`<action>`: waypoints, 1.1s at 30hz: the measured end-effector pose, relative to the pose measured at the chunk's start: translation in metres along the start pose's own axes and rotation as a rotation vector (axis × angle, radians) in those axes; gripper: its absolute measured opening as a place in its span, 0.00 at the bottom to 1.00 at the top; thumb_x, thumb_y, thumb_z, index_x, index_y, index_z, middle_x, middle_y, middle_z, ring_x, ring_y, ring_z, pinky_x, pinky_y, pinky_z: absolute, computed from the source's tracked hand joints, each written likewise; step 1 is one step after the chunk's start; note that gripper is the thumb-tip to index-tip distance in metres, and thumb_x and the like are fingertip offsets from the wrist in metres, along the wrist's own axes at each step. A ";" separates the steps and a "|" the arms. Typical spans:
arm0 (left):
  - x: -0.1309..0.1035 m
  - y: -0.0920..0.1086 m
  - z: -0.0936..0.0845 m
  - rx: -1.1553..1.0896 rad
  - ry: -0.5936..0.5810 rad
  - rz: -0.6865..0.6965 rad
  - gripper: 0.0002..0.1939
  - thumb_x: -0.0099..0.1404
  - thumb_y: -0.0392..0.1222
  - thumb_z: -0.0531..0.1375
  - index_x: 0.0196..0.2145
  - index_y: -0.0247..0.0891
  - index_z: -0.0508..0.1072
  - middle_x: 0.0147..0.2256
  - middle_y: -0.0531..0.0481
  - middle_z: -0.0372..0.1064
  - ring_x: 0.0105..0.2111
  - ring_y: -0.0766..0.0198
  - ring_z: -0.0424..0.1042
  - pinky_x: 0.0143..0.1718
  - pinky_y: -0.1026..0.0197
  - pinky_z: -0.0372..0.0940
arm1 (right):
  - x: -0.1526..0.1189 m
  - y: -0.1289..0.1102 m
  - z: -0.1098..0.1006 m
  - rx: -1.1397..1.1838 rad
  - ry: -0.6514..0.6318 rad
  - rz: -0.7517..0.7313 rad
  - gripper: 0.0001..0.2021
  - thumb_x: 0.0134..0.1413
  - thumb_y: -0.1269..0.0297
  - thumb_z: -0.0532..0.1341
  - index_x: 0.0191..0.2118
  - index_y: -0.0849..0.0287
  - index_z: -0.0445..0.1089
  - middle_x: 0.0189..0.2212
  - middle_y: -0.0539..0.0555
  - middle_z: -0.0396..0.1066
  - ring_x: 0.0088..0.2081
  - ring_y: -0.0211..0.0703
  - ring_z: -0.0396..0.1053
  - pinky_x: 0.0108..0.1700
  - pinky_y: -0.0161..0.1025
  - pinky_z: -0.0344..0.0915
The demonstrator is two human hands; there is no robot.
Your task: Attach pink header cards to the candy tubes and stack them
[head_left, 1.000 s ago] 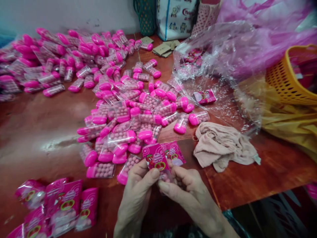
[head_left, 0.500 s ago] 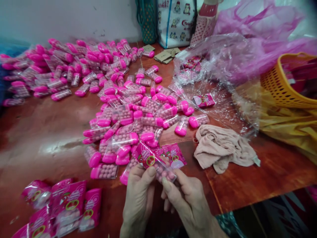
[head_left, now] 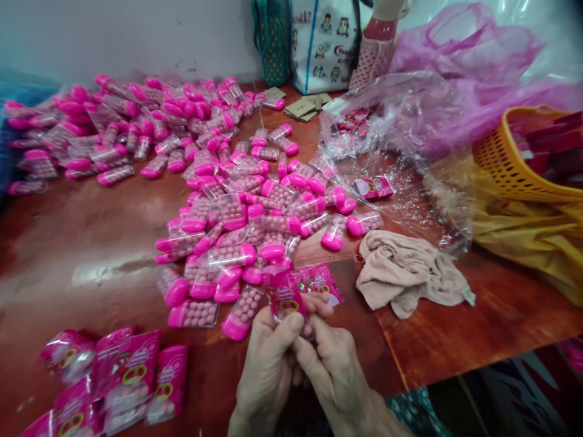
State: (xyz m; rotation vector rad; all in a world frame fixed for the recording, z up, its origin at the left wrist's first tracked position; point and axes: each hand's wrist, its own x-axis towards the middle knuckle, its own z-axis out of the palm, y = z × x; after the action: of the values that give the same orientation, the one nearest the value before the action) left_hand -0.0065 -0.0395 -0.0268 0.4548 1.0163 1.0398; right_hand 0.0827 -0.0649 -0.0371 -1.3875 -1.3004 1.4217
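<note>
Between my two hands, over the table's front part, is a small clear candy box (head_left: 283, 290) with pink balls, its upper part covered by a printed pink sleeve. My left hand (head_left: 268, 355) grips it, thumb pressed on the front. My right hand (head_left: 332, 364) pinches its lower end, and some fingers there are hidden. Just behind lies a flat printed pink sleeve (head_left: 321, 282). Close to my left hand rests an unsleeved candy box (head_left: 243, 312) with a bright pink cap. Sleeved candy boxes (head_left: 132, 370) are grouped at the front left.
Many pink-capped candy boxes (head_left: 232, 209) are heaped mid-table and along the wall. A crumpled beige cloth (head_left: 405, 270) lies to the right, near a clear plastic bag (head_left: 410, 164). Farther right stands a yellow basket (head_left: 505, 155). Cardboard pieces (head_left: 303, 108) and bags sit at the back.
The candy box in my hands has turned from leaning left to more upright. My hands have come closer together, and the left thumb has shifted right across the box.
</note>
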 end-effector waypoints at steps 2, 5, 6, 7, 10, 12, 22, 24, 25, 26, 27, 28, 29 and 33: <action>-0.002 -0.003 -0.002 -0.068 -0.076 -0.077 0.09 0.53 0.41 0.63 0.22 0.33 0.72 0.27 0.46 0.72 0.11 0.76 0.57 0.08 0.73 0.50 | 0.001 -0.002 -0.002 -0.001 -0.009 -0.010 0.10 0.60 0.58 0.49 0.31 0.57 0.59 0.15 0.47 0.60 0.16 0.36 0.62 0.18 0.31 0.57; -0.002 0.000 -0.008 -0.140 -0.070 -0.064 0.11 0.54 0.46 0.63 0.29 0.35 0.74 0.26 0.47 0.72 0.10 0.75 0.57 0.08 0.71 0.55 | 0.002 -0.004 -0.005 0.051 -0.086 0.046 0.11 0.60 0.56 0.50 0.31 0.57 0.59 0.16 0.46 0.61 0.15 0.34 0.62 0.17 0.29 0.58; -0.001 0.002 -0.009 -0.152 -0.049 -0.042 0.13 0.55 0.49 0.62 0.32 0.35 0.74 0.26 0.47 0.72 0.11 0.73 0.59 0.09 0.69 0.57 | 0.003 -0.004 -0.005 0.067 -0.128 0.079 0.12 0.60 0.55 0.49 0.31 0.57 0.58 0.16 0.46 0.61 0.15 0.33 0.62 0.17 0.28 0.58; 0.000 0.005 -0.010 -0.156 -0.024 -0.024 0.15 0.55 0.50 0.62 0.34 0.36 0.74 0.27 0.47 0.73 0.12 0.72 0.60 0.10 0.68 0.60 | 0.003 -0.004 -0.005 0.076 -0.165 0.106 0.13 0.60 0.54 0.49 0.31 0.57 0.58 0.16 0.46 0.62 0.14 0.32 0.61 0.16 0.27 0.58; 0.002 0.011 -0.010 -0.149 0.041 -0.002 0.12 0.56 0.46 0.62 0.35 0.35 0.74 0.26 0.47 0.73 0.16 0.68 0.66 0.13 0.68 0.63 | 0.002 -0.002 -0.003 0.058 -0.219 0.146 0.14 0.60 0.53 0.48 0.31 0.58 0.57 0.16 0.45 0.62 0.13 0.30 0.59 0.14 0.26 0.57; 0.003 0.010 -0.007 -0.139 0.053 -0.012 0.09 0.56 0.43 0.62 0.33 0.35 0.75 0.25 0.47 0.73 0.18 0.67 0.68 0.14 0.69 0.64 | 0.001 -0.002 -0.003 0.035 -0.213 0.151 0.14 0.60 0.53 0.48 0.31 0.58 0.56 0.16 0.45 0.61 0.13 0.31 0.60 0.14 0.26 0.57; -0.004 0.000 -0.005 -0.145 0.011 -0.036 0.11 0.57 0.45 0.60 0.33 0.33 0.75 0.30 0.44 0.74 0.21 0.66 0.70 0.13 0.70 0.62 | -0.003 -0.007 -0.008 0.010 -0.237 0.134 0.14 0.62 0.55 0.46 0.36 0.61 0.60 0.16 0.46 0.61 0.15 0.32 0.63 0.16 0.26 0.59; -0.005 -0.001 -0.005 -0.150 0.007 -0.013 0.11 0.59 0.44 0.59 0.34 0.34 0.75 0.31 0.44 0.74 0.17 0.69 0.67 0.10 0.71 0.59 | -0.004 -0.006 -0.006 0.029 -0.229 0.128 0.15 0.62 0.54 0.46 0.36 0.60 0.60 0.15 0.46 0.61 0.15 0.32 0.62 0.16 0.26 0.58; -0.006 -0.001 -0.005 -0.152 0.007 -0.002 0.11 0.60 0.44 0.58 0.34 0.34 0.75 0.32 0.45 0.74 0.16 0.70 0.66 0.09 0.71 0.58 | -0.005 -0.006 -0.006 0.041 -0.224 0.128 0.15 0.62 0.54 0.46 0.35 0.60 0.60 0.15 0.46 0.61 0.14 0.32 0.62 0.15 0.26 0.58; -0.007 -0.002 -0.004 -0.154 0.012 0.005 0.10 0.61 0.43 0.57 0.35 0.35 0.75 0.32 0.45 0.74 0.15 0.71 0.66 0.08 0.72 0.57 | -0.005 -0.005 -0.005 0.052 -0.218 0.130 0.14 0.62 0.54 0.46 0.35 0.60 0.60 0.15 0.45 0.61 0.14 0.32 0.62 0.15 0.26 0.57; -0.007 -0.002 -0.004 -0.156 0.020 0.008 0.10 0.61 0.43 0.57 0.35 0.35 0.75 0.32 0.46 0.74 0.15 0.71 0.66 0.08 0.72 0.57 | -0.005 -0.004 -0.004 0.058 -0.213 0.130 0.14 0.62 0.54 0.47 0.35 0.60 0.60 0.15 0.46 0.61 0.14 0.32 0.62 0.15 0.26 0.57; -0.008 -0.002 -0.004 -0.159 0.032 0.016 0.10 0.61 0.42 0.57 0.35 0.35 0.75 0.32 0.45 0.73 0.16 0.71 0.66 0.09 0.72 0.58 | -0.004 -0.004 -0.003 0.055 -0.208 0.125 0.14 0.62 0.54 0.47 0.35 0.60 0.60 0.15 0.46 0.61 0.14 0.32 0.62 0.15 0.26 0.58; -0.009 -0.002 -0.004 -0.163 0.041 0.024 0.10 0.61 0.42 0.58 0.34 0.34 0.75 0.32 0.45 0.73 0.18 0.70 0.67 0.11 0.72 0.60 | -0.004 -0.003 -0.003 0.047 -0.202 0.120 0.14 0.62 0.55 0.47 0.35 0.60 0.61 0.15 0.46 0.61 0.14 0.32 0.62 0.15 0.26 0.58; -0.009 0.003 -0.009 -0.202 0.015 -0.004 0.14 0.58 0.47 0.60 0.36 0.34 0.75 0.29 0.46 0.73 0.18 0.68 0.67 0.14 0.68 0.65 | -0.001 -0.004 -0.003 0.048 -0.214 0.135 0.14 0.62 0.53 0.47 0.34 0.58 0.59 0.15 0.44 0.59 0.14 0.32 0.61 0.16 0.27 0.57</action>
State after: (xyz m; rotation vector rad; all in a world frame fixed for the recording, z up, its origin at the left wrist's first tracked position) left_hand -0.0169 -0.0473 -0.0247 0.2795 0.9142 1.1306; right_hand 0.0857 -0.0647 -0.0328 -1.3415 -1.3161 1.7210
